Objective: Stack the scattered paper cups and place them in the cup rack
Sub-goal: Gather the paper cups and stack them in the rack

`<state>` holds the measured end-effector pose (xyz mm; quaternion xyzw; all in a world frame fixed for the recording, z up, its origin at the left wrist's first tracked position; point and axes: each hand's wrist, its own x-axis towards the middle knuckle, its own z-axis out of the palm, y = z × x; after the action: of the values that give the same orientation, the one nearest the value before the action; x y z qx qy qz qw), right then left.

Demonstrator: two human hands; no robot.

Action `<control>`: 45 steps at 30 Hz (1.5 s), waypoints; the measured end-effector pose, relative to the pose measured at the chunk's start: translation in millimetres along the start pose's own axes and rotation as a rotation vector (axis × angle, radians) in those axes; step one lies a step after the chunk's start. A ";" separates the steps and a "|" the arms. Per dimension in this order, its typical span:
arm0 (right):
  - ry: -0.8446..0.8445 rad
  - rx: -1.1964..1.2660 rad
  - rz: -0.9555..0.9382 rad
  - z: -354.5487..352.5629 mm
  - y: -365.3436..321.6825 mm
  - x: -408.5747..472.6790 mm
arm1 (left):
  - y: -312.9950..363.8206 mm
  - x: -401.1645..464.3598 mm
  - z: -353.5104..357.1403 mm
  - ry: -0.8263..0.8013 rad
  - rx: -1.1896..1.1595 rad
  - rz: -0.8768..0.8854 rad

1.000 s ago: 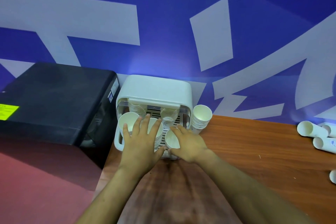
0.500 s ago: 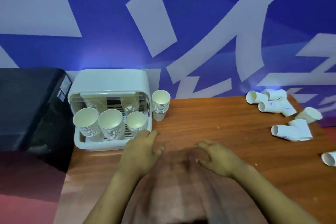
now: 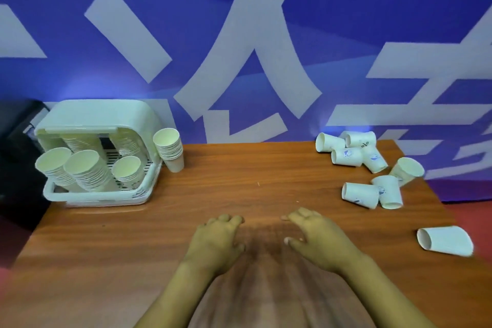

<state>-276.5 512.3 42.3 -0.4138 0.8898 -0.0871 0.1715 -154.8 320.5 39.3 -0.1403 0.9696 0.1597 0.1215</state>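
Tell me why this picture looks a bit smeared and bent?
Head view: the bare left hand and right hand are soft with motion blur, as is the lone white paper cup lying on its side; the wide lens bows the brown wooden table edges; bluish glare glows on the blue wall.

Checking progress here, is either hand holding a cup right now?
No, the left hand and right hand hang empty over the table.
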 end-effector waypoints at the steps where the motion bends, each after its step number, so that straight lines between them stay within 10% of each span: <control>1: 0.003 0.001 -0.005 -1.7 13.1 -6.8 | 17.5 2.0 5.1 -0.012 0.007 0.002; 23: -0.094 0.003 0.182 -41.9 179.2 -56.1 | 180.0 92.2 29.0 -0.122 -0.049 0.154; 45: -0.012 0.125 0.350 -56.7 361.7 -2.7 | 318.3 209.9 86.3 -0.159 0.214 -0.104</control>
<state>-551.8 747.4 -12.0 -0.2415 0.9401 -0.1086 0.2148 -432.6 590.8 -11.2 -0.1632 0.9598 0.0597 0.2205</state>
